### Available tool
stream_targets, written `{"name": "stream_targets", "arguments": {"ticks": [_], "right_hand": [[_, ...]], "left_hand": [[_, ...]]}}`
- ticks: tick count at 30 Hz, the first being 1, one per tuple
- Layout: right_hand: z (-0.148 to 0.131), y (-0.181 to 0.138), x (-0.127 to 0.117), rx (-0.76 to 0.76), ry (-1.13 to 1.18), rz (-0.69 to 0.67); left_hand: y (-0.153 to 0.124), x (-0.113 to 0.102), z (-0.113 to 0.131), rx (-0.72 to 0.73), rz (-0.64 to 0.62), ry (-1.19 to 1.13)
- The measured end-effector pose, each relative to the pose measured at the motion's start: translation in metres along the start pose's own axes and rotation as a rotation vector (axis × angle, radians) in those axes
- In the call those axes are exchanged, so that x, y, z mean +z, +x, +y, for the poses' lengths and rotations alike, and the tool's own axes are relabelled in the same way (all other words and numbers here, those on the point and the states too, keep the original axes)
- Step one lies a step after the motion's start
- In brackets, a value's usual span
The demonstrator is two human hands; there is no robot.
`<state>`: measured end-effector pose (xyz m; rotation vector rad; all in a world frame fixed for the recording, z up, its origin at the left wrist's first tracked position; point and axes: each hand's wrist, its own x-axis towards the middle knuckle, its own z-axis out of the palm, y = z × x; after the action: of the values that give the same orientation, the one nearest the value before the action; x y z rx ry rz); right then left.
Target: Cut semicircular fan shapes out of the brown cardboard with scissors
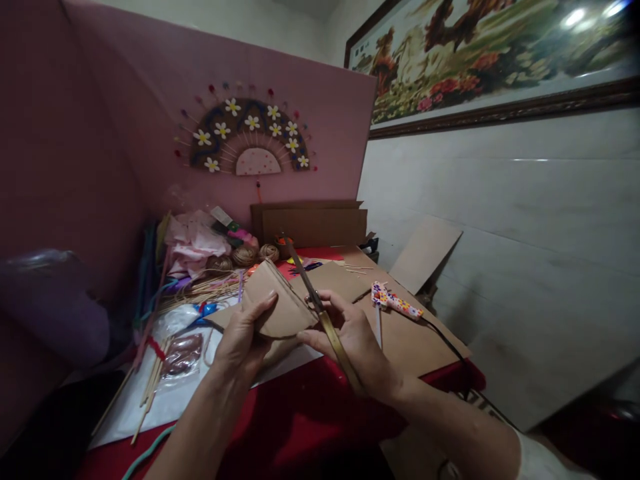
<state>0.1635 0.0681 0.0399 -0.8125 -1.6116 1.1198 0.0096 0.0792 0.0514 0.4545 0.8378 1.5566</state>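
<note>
My left hand (246,333) grips a folded piece of brown cardboard (273,300), with the thumb lying across its face. The piece has a rounded lower edge and looks layered along its right side. In my right hand (353,340) is a pair of scissors (327,327) with brass-coloured handles. Their dark blades point up and away to the left, beside the right edge of the cardboard. The fingertips of my right hand are at the cardboard's right corner; whether they pinch it I cannot tell.
Flat cardboard (410,343) and a flower-patterned glue gun (395,301) with a black cord lie at right. Twine balls (245,256), thin sticks (153,383) and a bagged brown material (183,353) lie at left. A decorated fan (250,133) hangs on the pink panel (325,120) behind.
</note>
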Motion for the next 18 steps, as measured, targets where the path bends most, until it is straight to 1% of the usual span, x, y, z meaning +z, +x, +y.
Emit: {"name": "stream_targets", "arguments": {"ticks": [4, 7, 12, 15, 18], "right_hand": [[0.0005, 0.0030, 0.0009, -0.016, -0.002, 0.012], [0.0013, 0.0016, 0.0010, -0.002, 0.000, 0.000], [0.0035, -0.0007, 0.0010, 0.014, -0.008, 0.007], [0.0027, -0.0004, 0.0012, 0.018, 0.011, 0.017], [0.0005, 0.0008, 0.0009, 0.068, 0.068, 0.027]], "left_hand": [[-0.0001, -0.0004, 0.0000, 0.002, -0.020, -0.016], [0.0007, -0.0023, 0.0003, 0.017, -0.032, 0.006], [0.0028, -0.0055, -0.0015, 0.020, 0.003, 0.043], [0.0036, -0.0058, -0.0023, 0.032, -0.002, 0.042], [0.0033, -0.0041, -0.0025, 0.016, 0.013, 0.014]]}}
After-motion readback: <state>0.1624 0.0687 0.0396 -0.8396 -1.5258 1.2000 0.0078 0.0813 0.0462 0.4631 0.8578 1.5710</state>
